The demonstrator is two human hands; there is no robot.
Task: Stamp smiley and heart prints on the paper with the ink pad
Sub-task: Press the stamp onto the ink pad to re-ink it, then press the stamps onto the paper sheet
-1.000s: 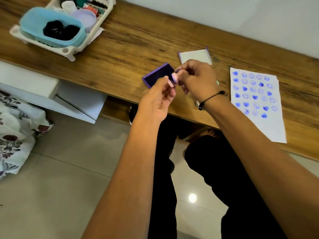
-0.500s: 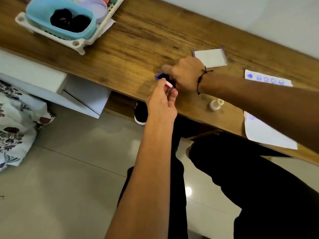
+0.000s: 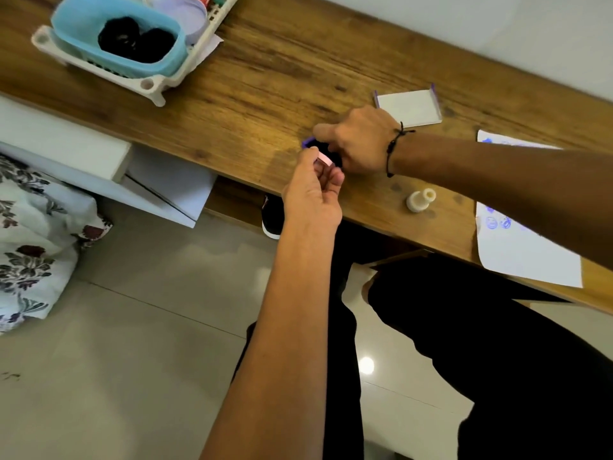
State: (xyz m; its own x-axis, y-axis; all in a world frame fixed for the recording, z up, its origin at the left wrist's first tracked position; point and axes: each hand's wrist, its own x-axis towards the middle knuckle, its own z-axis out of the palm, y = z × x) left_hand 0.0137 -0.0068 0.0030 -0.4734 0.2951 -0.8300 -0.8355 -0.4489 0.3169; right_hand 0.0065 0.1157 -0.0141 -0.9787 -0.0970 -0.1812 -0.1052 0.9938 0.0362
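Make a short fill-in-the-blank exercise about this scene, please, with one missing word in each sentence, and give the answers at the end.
1. The left hand pinches a small ____ piece between its fingertips.
2. The right hand covers most of the ink pad, and a thin black ____ circles its wrist.
3. The white lid lies beyond the right hand on the ____ desk.
4. The blue tub holds ____ items.

Answers: pink; cord; wooden; black

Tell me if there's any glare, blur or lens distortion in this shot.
Head view: a bright light reflection glares off the floor tiles; the wide lens bends and tilts the wooden desk edge; the paper prints look slightly soft; the right hand shadows the ink pad.
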